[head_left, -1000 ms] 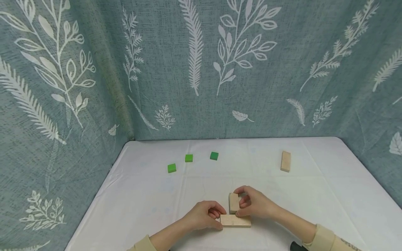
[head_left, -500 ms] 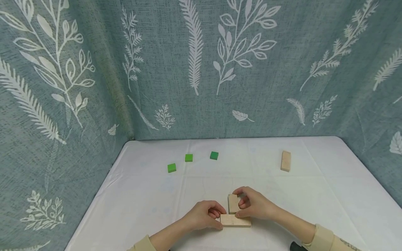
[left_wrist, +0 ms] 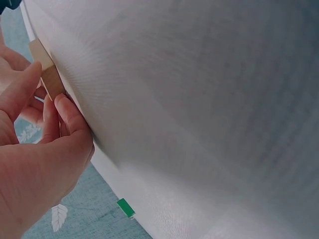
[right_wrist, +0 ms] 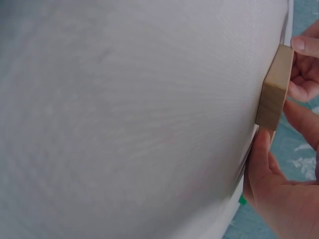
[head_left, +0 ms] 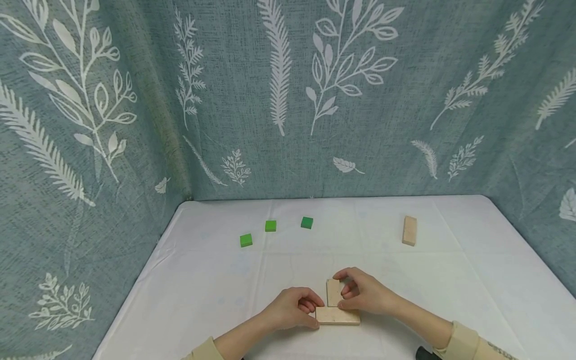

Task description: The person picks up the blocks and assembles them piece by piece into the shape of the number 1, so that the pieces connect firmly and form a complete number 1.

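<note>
Two pale wooden blocks meet in a T-like arrangement in the head view. The near block (head_left: 338, 316) lies crosswise, and my left hand (head_left: 292, 308) pinches its left end between thumb and fingers. Behind it, the second block (head_left: 333, 293) points away from me, its near end against the crosswise block's far edge. My right hand (head_left: 366, 294) grips this second block, index finger at its far end and thumb by the junction. The left wrist view shows my left hand (left_wrist: 50, 164) on the crosswise block (left_wrist: 55, 82); its other end (right_wrist: 274, 94) appears in the right wrist view.
Toward the back of the white-covered table (head_left: 202, 280) lie two light green squares (head_left: 246, 240) and a darker green one (head_left: 307, 223). Another wooden block (head_left: 409, 231) rests at the back right. A patterned blue-green curtain (head_left: 306, 160) hangs behind and beside the table.
The second block has shifted slightly left and a little toward me, with my right fingers moving along with it. My left hand and the crosswise block have stayed in place.
</note>
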Action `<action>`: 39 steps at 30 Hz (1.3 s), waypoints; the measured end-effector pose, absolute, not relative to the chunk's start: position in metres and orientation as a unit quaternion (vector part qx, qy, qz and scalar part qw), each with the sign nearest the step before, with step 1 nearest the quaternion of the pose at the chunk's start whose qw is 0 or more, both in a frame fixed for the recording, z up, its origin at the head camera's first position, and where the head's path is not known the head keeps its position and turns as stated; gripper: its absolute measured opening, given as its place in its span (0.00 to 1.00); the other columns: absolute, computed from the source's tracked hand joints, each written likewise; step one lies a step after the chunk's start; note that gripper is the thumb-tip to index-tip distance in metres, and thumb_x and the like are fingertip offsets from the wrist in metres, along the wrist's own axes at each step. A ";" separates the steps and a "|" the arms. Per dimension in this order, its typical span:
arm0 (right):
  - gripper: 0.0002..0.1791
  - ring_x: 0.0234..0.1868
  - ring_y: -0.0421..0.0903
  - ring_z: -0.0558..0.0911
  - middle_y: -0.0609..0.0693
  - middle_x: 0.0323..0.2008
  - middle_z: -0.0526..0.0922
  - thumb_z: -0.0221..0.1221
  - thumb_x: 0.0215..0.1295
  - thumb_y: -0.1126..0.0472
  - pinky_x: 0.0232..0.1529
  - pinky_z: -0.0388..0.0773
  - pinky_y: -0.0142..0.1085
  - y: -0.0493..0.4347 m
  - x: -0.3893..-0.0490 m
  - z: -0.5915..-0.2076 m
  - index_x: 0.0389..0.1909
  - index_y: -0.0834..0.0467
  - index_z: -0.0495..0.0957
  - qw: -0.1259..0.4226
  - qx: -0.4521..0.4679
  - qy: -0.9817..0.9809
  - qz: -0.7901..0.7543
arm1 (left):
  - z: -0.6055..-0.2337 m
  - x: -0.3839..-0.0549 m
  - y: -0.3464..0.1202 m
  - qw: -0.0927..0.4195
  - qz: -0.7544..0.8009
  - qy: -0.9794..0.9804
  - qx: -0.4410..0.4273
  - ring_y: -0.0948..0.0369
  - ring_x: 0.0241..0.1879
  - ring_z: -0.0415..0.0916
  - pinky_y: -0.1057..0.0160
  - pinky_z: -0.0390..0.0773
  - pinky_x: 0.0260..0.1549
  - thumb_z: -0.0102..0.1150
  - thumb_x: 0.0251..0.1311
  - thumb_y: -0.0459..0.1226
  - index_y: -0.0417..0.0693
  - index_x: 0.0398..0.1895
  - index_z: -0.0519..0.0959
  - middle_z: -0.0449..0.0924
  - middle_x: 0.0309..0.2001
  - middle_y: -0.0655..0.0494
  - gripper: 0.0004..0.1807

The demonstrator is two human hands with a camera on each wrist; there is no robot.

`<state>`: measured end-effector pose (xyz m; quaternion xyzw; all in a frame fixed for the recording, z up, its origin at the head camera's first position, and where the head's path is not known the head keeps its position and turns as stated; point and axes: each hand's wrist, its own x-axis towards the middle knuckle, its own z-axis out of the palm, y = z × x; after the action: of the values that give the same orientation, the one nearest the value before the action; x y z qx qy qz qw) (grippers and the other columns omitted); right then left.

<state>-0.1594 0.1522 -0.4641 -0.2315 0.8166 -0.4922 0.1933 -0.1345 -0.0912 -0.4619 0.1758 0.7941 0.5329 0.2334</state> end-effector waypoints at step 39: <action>0.30 0.41 0.48 0.76 0.59 0.53 0.75 0.68 0.57 0.63 0.34 0.76 0.32 0.162 -0.161 -0.462 0.60 0.65 0.70 0.186 -0.185 0.813 -0.519 | -0.460 -0.133 -0.089 0.232 0.527 0.800 0.167 0.65 0.29 0.69 0.73 0.70 0.30 0.74 0.41 0.25 0.42 0.37 0.82 0.74 0.29 0.58 0.17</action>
<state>-0.1606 0.1616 -0.4617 -0.1851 0.8135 -0.5190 0.1863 -0.1332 -0.0890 -0.4604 0.1674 0.8001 0.5272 0.2322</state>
